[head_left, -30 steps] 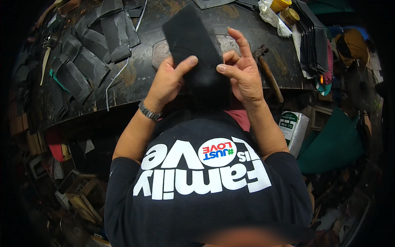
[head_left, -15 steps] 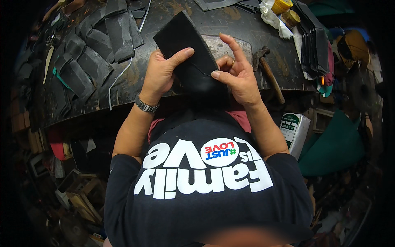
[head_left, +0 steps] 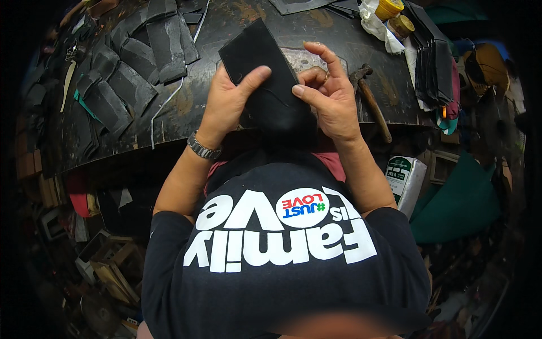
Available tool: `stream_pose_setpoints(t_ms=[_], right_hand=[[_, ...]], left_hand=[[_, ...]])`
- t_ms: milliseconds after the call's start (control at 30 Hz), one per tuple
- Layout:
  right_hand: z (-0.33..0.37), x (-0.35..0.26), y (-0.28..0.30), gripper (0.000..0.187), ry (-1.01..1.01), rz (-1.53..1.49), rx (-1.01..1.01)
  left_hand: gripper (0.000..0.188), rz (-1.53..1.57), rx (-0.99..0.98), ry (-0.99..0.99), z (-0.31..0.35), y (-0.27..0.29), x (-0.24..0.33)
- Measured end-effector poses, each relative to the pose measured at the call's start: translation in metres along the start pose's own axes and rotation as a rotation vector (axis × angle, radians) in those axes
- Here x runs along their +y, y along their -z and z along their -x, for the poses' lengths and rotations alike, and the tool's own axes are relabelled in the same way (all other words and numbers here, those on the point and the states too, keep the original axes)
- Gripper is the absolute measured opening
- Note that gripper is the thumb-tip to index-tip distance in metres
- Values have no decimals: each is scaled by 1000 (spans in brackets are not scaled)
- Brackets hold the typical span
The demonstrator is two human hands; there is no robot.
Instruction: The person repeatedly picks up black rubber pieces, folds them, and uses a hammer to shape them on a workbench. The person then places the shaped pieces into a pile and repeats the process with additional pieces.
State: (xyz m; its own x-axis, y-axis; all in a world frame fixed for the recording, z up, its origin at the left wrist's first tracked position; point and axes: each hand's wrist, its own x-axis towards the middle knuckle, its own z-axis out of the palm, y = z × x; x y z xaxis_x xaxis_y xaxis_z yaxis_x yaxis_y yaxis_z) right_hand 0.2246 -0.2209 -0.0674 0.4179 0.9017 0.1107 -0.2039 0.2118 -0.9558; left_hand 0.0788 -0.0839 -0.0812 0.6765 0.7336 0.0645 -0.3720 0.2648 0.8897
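My left hand (head_left: 227,104) is closed on a flat black leather-like piece (head_left: 257,50), its thumb pressed on the upper face and its other fingers hidden underneath. The piece is tilted above the near edge of the bench. At its right edge, my right hand (head_left: 337,104) pinches with the thumb, the middle finger bent close by and the index finger raised away. A thin dark line, perhaps a thread, curves over the piece's lower part. Below it, a dark rounded shape (head_left: 285,121) blends into shadow; whether it belongs to the piece I cannot tell.
Several dark cut pieces (head_left: 132,85) cover the left of the dark bench (head_left: 226,25). A hammer (head_left: 372,104) lies right of my right hand, near a pale slab (head_left: 307,56). Yellow tubs (head_left: 388,8) and stacked black sheets (head_left: 432,62) stand farther right. A tin (head_left: 406,181) is below the bench edge.
The black piece has shifted slightly right and its top has dipped a little. My left hand has moved right with it; my right thumb sits slightly higher along the edge.
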Motion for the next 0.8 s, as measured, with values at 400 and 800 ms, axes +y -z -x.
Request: stream_pose_setpoints(t_ms=[400,800], right_hand=[[-5,3,-8,74,-18,7,-38],[-15,1,-17,69,30,-24,-49]], left_hand=[[12,0,-90,7,-16,24,16],[11,8,-82,-6,-11,20,12]])
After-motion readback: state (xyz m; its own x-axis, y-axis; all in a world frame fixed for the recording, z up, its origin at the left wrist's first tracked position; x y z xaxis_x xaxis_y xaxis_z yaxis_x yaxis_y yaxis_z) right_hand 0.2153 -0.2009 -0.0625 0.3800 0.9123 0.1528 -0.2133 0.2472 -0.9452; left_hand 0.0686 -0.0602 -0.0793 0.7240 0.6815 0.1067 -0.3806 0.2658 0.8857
